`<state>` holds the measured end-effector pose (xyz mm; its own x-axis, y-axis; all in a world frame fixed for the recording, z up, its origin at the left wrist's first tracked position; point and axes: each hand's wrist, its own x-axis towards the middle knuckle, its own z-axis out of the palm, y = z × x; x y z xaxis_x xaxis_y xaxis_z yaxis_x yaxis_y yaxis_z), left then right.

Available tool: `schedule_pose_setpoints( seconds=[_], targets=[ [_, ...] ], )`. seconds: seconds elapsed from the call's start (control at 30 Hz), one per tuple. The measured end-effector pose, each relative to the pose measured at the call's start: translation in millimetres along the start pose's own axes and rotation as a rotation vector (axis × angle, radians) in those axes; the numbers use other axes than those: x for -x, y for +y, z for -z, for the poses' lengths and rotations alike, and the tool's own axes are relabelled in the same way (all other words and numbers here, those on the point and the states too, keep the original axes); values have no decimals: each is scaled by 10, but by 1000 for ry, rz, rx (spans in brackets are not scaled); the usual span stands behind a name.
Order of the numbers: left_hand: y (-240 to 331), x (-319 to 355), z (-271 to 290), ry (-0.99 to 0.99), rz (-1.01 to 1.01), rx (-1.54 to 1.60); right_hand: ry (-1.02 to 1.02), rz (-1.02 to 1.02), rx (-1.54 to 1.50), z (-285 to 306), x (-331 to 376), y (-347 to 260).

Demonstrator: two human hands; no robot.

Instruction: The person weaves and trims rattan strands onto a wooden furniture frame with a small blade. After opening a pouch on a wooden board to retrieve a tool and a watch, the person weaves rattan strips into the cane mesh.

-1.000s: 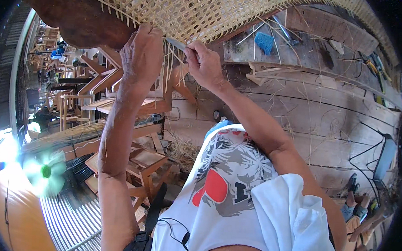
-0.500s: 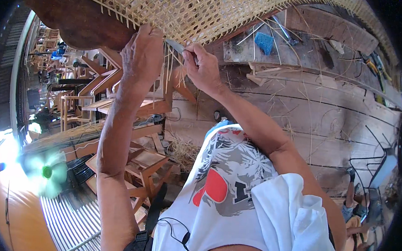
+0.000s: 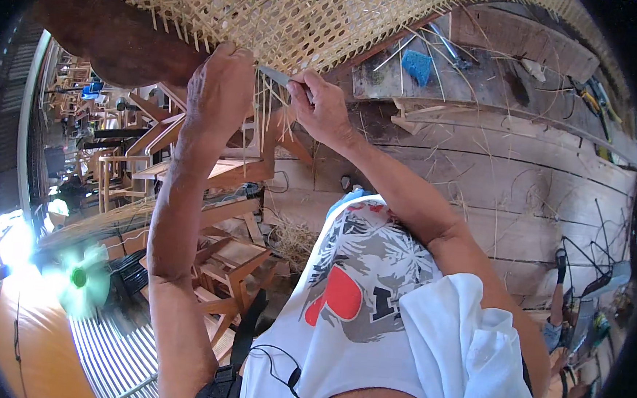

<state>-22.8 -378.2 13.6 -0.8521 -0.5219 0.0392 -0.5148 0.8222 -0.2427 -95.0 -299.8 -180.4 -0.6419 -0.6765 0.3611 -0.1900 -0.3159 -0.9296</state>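
Woven cane webbing (image 3: 307, 23) spans the top of the view, fixed to a dark, curved wooden frame (image 3: 131, 38). My left hand (image 3: 223, 87) is closed at the frame's edge; its fingertips are hidden, so what they pinch cannot be told. A small knife (image 3: 275, 76) with a pale blade is gripped in my right hand (image 3: 320, 110). Its tip points left at the webbing's edge, close to my left fingers. Loose cane strands (image 3: 264, 112) dangle below the blade, between my hands.
On the right, a low wooden bench (image 3: 479, 81) bears a blue sponge (image 3: 417, 66), cane strips and hand tools. Wooden chair frames (image 3: 230, 266) crowd the left. A fan (image 3: 80, 278) spins at lower left. A person (image 3: 554, 334) is at far right, by a metal-legged chair.
My left hand has shifted slightly left and down along the edge. The knife stays at nearly the same spot. The wooden frame sits a little lower in view.
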Motion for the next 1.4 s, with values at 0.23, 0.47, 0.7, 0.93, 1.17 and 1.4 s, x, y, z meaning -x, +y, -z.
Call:
schedule_pose_setpoints(
  seconds=[0.23, 0.47, 0.7, 0.93, 1.17, 1.4],
  targets=[
    [39, -14, 38, -11, -27, -48, -10, 22, 15, 24, -10, 14],
    [8, -42, 5, -13, -40, -70, -2, 46, 46, 1, -2, 50],
    [-11, -76, 46, -42, -70, -45, -45, -64, -177, -58, 23, 83],
    [-2, -78, 66, -63, -52, 34, -120, -338, -536, -185, 5, 137],
    [46, -39, 147, -87, -11, 43, -93, -261, -397, -186, 20, 96],
    [23, -62, 108, -67, -9, 19, 28, -90, -121, -207, 28, 39]
  ],
)
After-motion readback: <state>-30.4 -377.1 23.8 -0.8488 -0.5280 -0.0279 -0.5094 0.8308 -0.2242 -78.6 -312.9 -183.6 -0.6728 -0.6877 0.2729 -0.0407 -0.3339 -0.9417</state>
